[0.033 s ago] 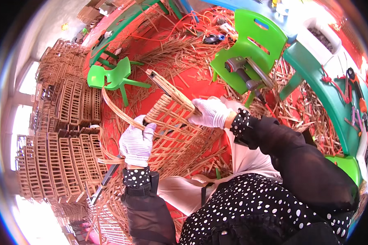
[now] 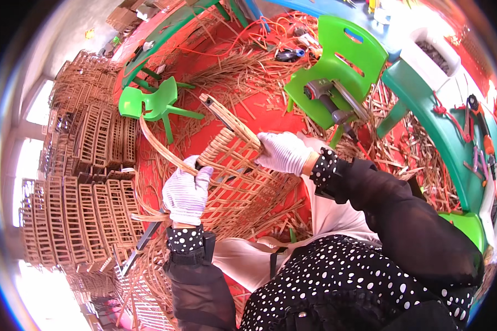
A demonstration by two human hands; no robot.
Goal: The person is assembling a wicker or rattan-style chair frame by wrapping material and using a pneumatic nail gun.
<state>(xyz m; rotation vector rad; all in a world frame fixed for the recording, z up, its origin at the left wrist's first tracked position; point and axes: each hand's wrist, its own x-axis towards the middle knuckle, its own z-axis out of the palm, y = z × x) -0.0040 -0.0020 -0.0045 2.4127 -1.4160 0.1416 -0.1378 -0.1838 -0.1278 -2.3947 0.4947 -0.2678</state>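
Observation:
A light-brown woven wicker piece [image 2: 238, 193] with an open lattice lies in front of me, over my lap. At its left edge my left hand [image 2: 185, 193], in a striped white glove, is closed around a bundle of cane strands [image 2: 159, 148]. The strands curve up and away from that hand. My right hand [image 2: 284, 153], gloved the same way, grips the wicker piece's thick bound rim [image 2: 234, 124], whose end points up to the left. The fingers of my right hand are partly hidden. Dark metal bars show through and beside the weave.
Stacked wicker frames [image 2: 77, 218] stand at the left. A power tool [image 2: 327, 99] rests on a green chair [image 2: 342, 66]. Pliers and cutters [image 2: 480, 124] lie on a green table [image 2: 453, 143] at right. Cane scraps [image 2: 226, 66] litter the red floor, near a small green chair [image 2: 159, 100].

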